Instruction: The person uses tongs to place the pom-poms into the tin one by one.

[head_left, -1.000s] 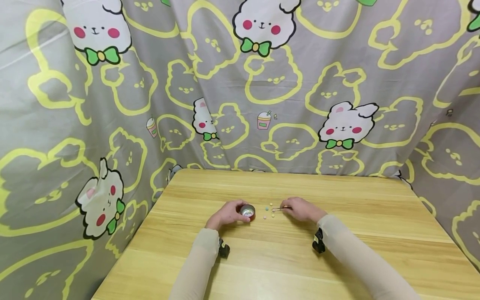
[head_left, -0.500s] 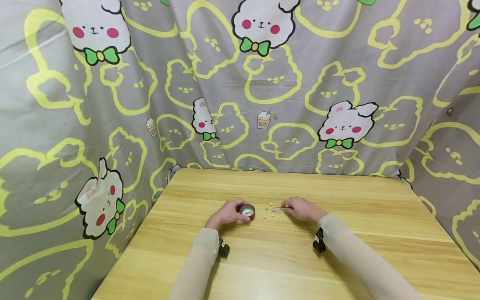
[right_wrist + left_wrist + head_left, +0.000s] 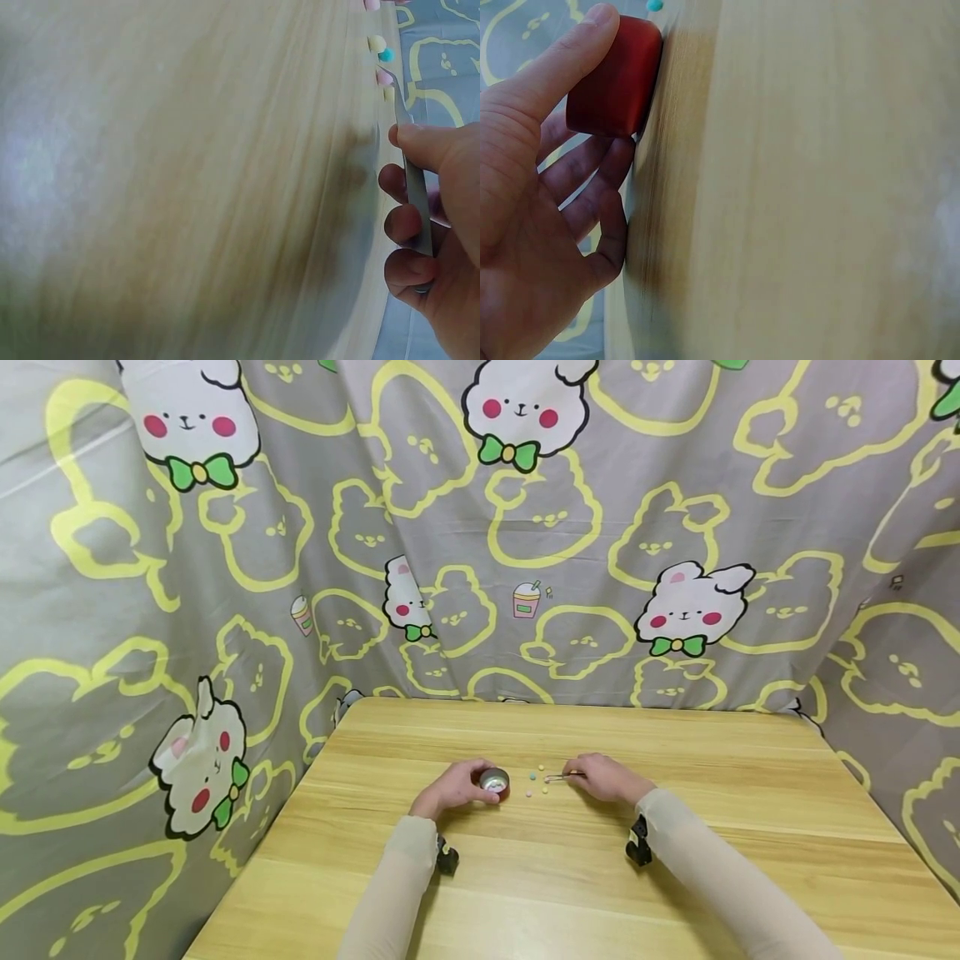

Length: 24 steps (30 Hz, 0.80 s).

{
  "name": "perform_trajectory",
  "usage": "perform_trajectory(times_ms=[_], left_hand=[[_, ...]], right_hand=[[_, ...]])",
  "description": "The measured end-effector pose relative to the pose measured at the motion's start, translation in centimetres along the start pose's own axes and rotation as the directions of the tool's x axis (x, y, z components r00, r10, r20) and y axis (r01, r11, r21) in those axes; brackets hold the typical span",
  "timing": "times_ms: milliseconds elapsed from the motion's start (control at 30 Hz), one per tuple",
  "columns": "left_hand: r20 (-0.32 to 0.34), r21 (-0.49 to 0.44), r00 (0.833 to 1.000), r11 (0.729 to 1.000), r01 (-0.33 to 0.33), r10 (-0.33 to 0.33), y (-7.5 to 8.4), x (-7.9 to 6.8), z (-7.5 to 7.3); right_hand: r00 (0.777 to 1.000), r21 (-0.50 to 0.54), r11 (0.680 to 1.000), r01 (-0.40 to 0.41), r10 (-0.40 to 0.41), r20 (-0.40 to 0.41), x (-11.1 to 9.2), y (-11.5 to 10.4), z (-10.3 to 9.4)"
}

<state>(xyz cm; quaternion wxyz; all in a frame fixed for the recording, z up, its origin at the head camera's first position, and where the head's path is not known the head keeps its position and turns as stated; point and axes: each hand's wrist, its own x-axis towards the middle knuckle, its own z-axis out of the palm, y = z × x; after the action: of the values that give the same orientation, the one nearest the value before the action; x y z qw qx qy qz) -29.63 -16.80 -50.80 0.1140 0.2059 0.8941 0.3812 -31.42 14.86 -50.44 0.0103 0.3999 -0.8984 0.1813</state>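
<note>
My left hand (image 3: 459,784) holds a small round red tin (image 3: 494,783), thumb and fingers on its sides. The tin's mouth faces up, with a silvery inside; small pale things seem to lie in it. From the left wrist view, the tin's red wall (image 3: 619,82) shows beside my thumb. In my right hand (image 3: 606,777) are metal tweezers (image 3: 414,180), gripped between thumb and curled fingers. Their bent tips are at a pink ball (image 3: 385,77); whether they pinch it I cannot tell. Around it lie a blue ball (image 3: 532,777) and a few yellow and pink ones.
Both hands work over a wooden table (image 3: 525,885). A patterned curtain (image 3: 450,527) hangs behind it and along both sides. Black wrist cameras (image 3: 638,843) sit on both forearms, close above the tabletop.
The tweezers' tips have shifted very slightly near the pink ball. My left hand and the tin stay in place; the head view drifts a little.
</note>
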Motion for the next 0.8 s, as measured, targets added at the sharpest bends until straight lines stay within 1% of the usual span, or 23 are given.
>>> perform_trajectory(times_ms=[233,433,800], left_hand=[[0.001,0.004,1.000,1.000,-0.004,0.004,0.2,0.0,0.0],[0.001,-0.014,1.000,1.000,-0.003,0.003,0.4,-0.1,0.0],[-0.001,-0.001,1.000,1.000,-0.008,0.008,0.1,0.0,0.0]], right_hand=[[1.000,-0.007,1.000,-0.010,0.010,-0.006,-0.2,0.3,0.2],[0.999,0.003,1.000,-0.006,0.006,-0.038,-0.7,0.8,0.1],[0.998,-0.011,1.000,0.012,-0.013,-0.067,-1.2,1.3,-0.7]])
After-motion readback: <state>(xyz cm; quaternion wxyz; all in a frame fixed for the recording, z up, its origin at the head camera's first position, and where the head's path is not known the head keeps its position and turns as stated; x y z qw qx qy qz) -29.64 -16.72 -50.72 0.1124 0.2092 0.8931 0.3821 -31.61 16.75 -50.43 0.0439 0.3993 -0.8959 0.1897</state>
